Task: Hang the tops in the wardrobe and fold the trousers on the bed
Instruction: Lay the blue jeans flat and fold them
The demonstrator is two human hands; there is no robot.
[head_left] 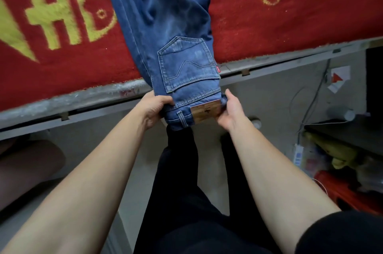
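Observation:
A pair of blue jeans lies lengthwise on the bed, folded leg on leg, back pocket and brown leather patch facing up. The waistband hangs over the bed's front edge. My left hand grips the waistband's left end. My right hand holds its right end beside the patch. The legs run off the top of the view.
The bed carries a red blanket with yellow patterns, edged by a grey metal frame. A dark shelf with cables, a bottle and cluttered red and yellow items stands at the right. My black trousers fill the floor space below.

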